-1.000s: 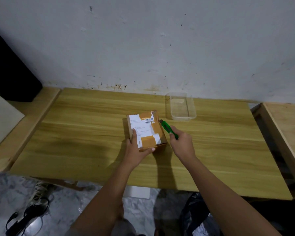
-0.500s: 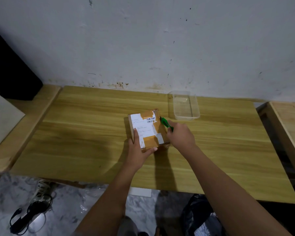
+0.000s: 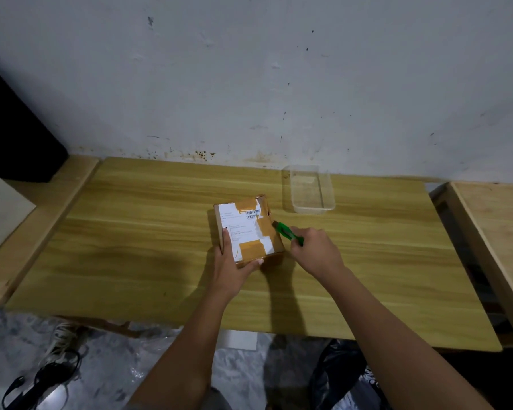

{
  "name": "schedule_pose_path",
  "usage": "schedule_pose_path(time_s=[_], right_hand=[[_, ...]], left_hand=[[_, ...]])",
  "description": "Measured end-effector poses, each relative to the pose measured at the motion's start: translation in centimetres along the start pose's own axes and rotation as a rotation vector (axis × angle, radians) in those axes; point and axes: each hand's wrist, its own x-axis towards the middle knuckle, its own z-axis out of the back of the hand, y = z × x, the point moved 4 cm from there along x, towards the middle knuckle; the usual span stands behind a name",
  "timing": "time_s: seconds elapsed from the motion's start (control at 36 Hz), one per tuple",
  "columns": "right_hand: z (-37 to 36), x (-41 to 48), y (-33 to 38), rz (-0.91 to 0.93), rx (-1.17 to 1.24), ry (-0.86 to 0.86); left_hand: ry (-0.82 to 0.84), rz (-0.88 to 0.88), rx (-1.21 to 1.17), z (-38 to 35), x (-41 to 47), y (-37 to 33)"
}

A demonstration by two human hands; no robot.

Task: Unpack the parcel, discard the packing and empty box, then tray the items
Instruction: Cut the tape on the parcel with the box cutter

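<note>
Floor: a black bag (image 3: 338, 377) lay below the table's near edge, cut off by the frame and partly covered by the right forearm. Whether it was meant for the packing could not be told.
Table: the wooden table (image 3: 131, 247) carried the parcel near its middle.
Left hand: the left hand (image 3: 234, 261) held the parcel's near left corner, with one finger laid along the top and the thumb across the near edge.
Parcel: the parcel (image 3: 246, 229) sat flat, taped in brown over a white label (image 3: 240, 223), and was not yet opened.
Right hand: the right hand (image 3: 317, 251) was closed around a green cutter (image 3: 288, 233), whose tip was at the parcel's right edge.
Risk, slip: a hard pull toward the body could have sent the cutter off the tape and into the left thumb, which lay close to that line.
Risk, depth: too deep a cut could have scored whatever was inside.
Risk, shift: the box might have skidded on the smooth wood if the left hand's hold eased.
Hidden: the blade was too small to see, so contact with the tape could not be judged. The contents were unseen, the label print was unreadable, and the far right corner looked crumpled.
Tray: a clear tray (image 3: 311, 190) stood beyond the parcel near the wall. It seemed empty, though its walls were faint.
</note>
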Motion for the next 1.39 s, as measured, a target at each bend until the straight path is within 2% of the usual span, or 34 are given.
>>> schedule_pose_path(time_s=[0.28, 0.42, 0.56, 0.69, 0.89, 1.03, 1.17, 1.33, 1.39], right_hand=[[-0.3, -2.3, -2.0, -0.028, 0.044, 0.002], [0.3, -2.8, -3.1, -0.054, 0.138, -0.119], [0.4, -1.3, -2.7, -0.066, 0.264, -0.184], [-0.9, 0.3, -1.6, -0.061, 0.337, -0.177], [-2.7, 1.9, -1.1, -0.092, 0.408, -0.173], [-3.1, 2.4, -1.2, -0.12, 0.438, -0.171], [-2.9, 1.4, -1.7, -0.119, 0.448, -0.168], [-2.2, 0.3, -2.5, -0.115, 0.46, -0.188], [-2.1, 0.4, -2.6, -0.117, 0.457, -0.184]], left_hand=[[-0.026, 0.012, -0.017, 0.0, -0.2, -0.1], [-0.092, 0.034, -0.074, -1.1, -0.8, -0.5], [-0.115, -0.081, -0.117, -0.9, -1.0, 0.2], [-0.169, -0.151, 0.022, 2.0, 2.1, 0.1], [0.023, -0.173, 0.452, 4.0, 8.5, -0.6], [0.14, -0.178, 0.456, 4.0, 9.7, -0.3], [0.038, -0.126, 0.463, 4.2, 8.0, 0.1], [-0.248, 0.002, 0.344, 4.8, 4.8, 2.2], [-0.272, 0.041, 0.338, 4.6, 3.8, 2.7]])
